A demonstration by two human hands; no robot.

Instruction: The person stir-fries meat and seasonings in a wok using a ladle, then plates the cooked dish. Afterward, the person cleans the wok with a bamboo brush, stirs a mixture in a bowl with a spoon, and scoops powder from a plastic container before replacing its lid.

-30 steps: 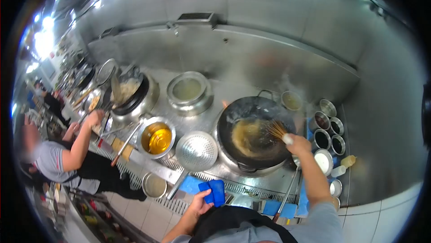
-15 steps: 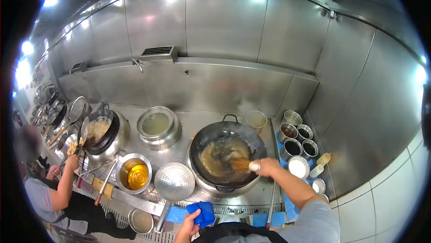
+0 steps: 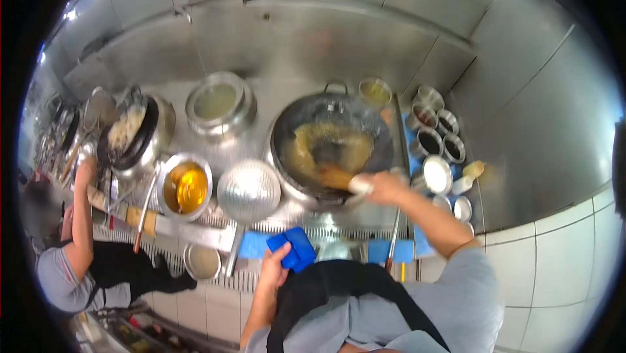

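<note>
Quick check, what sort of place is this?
Likely a restaurant kitchen: a big wok on a steel counter, metal tins clustered nearby, and a co-worker beside another wok.

Stnls surface (image 3: 259,143) carries a big blk wok (image 3: 326,106) on its burner. Clockwise from that: sm. tin (image 3: 385,100) at 1 o'clock, blue sheet (image 3: 422,243) w/ sauce tins (image 3: 455,160) 2–4, perf. strainer (image 3: 249,191) at 8, oil pot (image 3: 168,190) 8–9, 2nd wok (image 3: 150,128) at 9, steel pot (image 3: 225,130) at 10.
</note>
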